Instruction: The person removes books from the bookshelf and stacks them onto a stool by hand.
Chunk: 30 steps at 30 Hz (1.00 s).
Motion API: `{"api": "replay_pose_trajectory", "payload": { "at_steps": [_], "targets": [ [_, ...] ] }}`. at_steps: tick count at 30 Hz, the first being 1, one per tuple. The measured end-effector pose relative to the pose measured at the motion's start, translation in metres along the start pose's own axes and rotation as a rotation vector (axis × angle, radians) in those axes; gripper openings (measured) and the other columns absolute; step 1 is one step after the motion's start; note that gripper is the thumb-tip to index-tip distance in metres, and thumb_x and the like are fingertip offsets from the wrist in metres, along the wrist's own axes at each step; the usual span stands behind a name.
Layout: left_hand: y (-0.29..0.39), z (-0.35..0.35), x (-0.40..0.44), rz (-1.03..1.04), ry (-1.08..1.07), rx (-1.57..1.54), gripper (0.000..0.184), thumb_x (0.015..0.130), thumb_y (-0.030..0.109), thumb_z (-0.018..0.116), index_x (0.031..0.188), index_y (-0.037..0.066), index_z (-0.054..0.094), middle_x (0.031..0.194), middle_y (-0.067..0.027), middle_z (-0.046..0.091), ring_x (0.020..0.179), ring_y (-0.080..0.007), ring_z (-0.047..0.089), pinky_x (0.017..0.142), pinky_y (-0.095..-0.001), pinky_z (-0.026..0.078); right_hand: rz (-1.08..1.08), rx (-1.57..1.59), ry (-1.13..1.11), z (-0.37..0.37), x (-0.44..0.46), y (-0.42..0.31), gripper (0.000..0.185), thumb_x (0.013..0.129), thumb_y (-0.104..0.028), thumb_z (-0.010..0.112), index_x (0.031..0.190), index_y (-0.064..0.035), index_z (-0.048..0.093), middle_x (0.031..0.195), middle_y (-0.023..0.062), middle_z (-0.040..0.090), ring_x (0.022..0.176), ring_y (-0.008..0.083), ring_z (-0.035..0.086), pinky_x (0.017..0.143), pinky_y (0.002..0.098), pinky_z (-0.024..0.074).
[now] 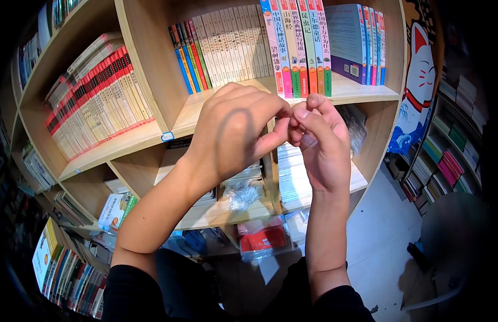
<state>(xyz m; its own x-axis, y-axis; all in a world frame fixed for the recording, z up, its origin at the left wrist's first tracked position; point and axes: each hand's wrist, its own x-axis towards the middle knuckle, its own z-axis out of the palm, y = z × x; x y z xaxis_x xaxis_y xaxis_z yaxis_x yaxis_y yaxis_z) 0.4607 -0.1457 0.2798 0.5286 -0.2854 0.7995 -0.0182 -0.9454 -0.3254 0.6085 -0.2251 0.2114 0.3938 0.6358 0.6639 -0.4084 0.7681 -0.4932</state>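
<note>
My left hand (233, 129) and my right hand (323, 142) are raised in front of the wooden bookshelf, their fingertips meeting at the centre. Both pinch with thumb and fingers; whatever lies between the fingertips is too small or hidden to make out. Just above and behind them, a row of upright children's books (302, 48) with coloured spines stands at the shelf's front edge. A dark, blurred loop-shaped shadow falls across the back of my left hand.
Red-and-white books (101, 96) fill the left compartment. Pale-spined books (233, 45) stand further back. Crumpled clear plastic (242, 194) lies on the lower shelf, above a red plastic-wrapped package (263, 239). A cat-figure panel (418, 80) stands at the right.
</note>
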Motion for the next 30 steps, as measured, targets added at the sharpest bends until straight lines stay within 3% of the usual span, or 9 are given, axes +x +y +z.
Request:
{"api": "replay_pose_trajectory", "payload": {
  "at_steps": [30],
  "targets": [
    [0.004, 0.002, -0.005, 0.005, 0.035, 0.013, 0.018, 0.069, 0.006, 0.077, 0.082, 0.003, 0.065, 0.075, -0.0097, 0.066, 0.068, -0.0300, 0.062, 0.066, -0.0377, 0.048, -0.025, -0.026, 0.067, 0.003, 0.004, 0.013, 0.022, 0.093, -0.004, 0.068, 0.107, -0.0071, 0.051, 0.087, 0.0043, 0.066, 0.069, 0.0085, 0.058, 0.062, 0.0230, 0.0448]
  ]
}}
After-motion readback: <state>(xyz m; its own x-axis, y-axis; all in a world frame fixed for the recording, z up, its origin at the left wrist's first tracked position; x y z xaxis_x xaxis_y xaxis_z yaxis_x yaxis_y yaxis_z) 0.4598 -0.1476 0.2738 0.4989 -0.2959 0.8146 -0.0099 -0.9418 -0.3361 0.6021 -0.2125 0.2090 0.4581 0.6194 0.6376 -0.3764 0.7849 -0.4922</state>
